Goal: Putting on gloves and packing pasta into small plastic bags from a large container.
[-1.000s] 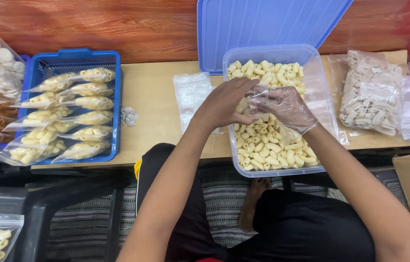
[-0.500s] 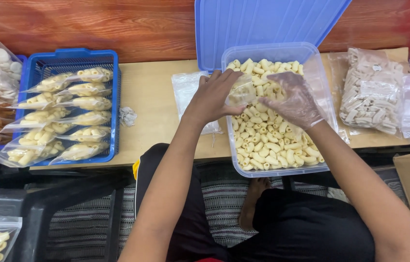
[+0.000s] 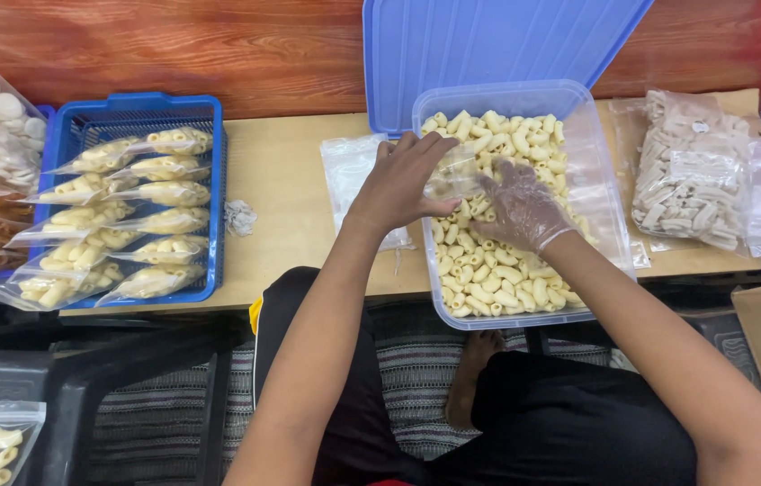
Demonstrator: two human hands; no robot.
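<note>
The person's bare left hand (image 3: 403, 180) pinches a small clear plastic bag (image 3: 452, 173) at the left rim of the clear plastic tub (image 3: 608, 193), fingers closed on the bag's edge so that its mouth faces right, toward the other hand. The right hand (image 3: 517, 209), in a thin transparent glove, lies palm-down on the pale tube-shaped pasta (image 3: 497, 270) that fills the tub, fingers curled into the pile — whether they have closed on any pieces cannot be told. The bag sits just up and left of the gloved fingers, nearly touching them, so the right hand is the nearer one to the pasta and the left merely steadies the bag.

The tub's blue lid (image 3: 488, 45) stands propped behind it. On the wooden table (image 3: 282, 171), a stack of empty clear bags (image 3: 349, 175) lies beside the left hand, and a blue basket (image 3: 133, 117) further left holds filled pasta packets (image 3: 151, 193).
</note>
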